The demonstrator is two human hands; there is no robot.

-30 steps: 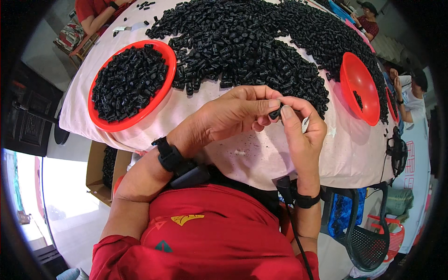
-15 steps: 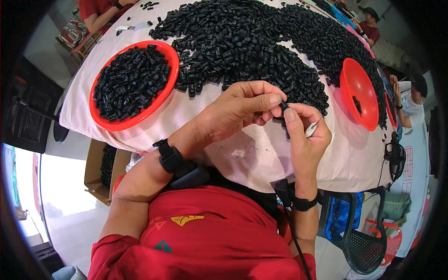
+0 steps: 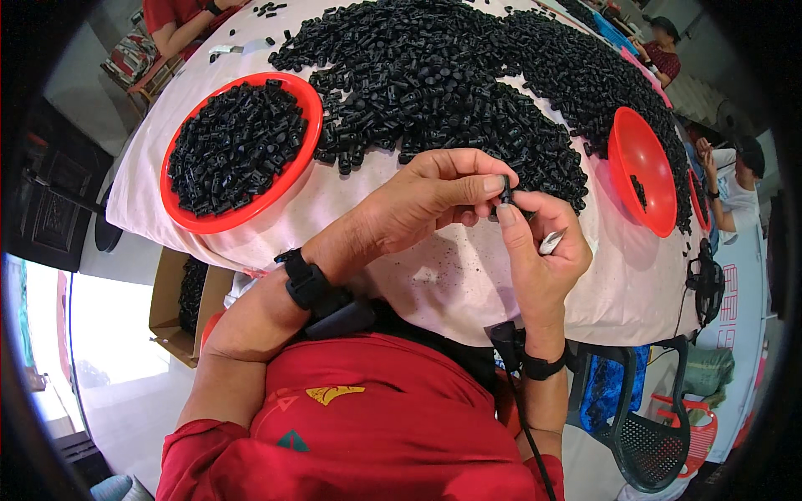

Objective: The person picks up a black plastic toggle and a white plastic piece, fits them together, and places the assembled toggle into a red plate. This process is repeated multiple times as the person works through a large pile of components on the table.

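Note:
Over the near part of the table, my left hand (image 3: 434,192) pinches a small black cylindrical plastic part (image 3: 506,190) between thumb and forefinger. The part stands roughly upright. My right hand (image 3: 545,238) is closed just beside and below it, with the thumb tip close to the part's lower end. A small silvery blade-like tool (image 3: 552,241) sticks out of the right hand's curled fingers; the rest of it is hidden. Beyond my hands spreads a large heap of similar black parts (image 3: 434,83). The fingers hide part of the piece.
A red bowl (image 3: 314,125) full of black parts stands at the left; another red bowl (image 3: 643,159) at the right holds a few. A cardboard box (image 3: 219,292) sits below the table's left edge, a dark chair (image 3: 652,442) at lower right. Other people work around the table.
The black part has turned more upright and shows more between my fingertips. My right thumb has moved slightly down and left, and the silvery tool has tilted with the hand.

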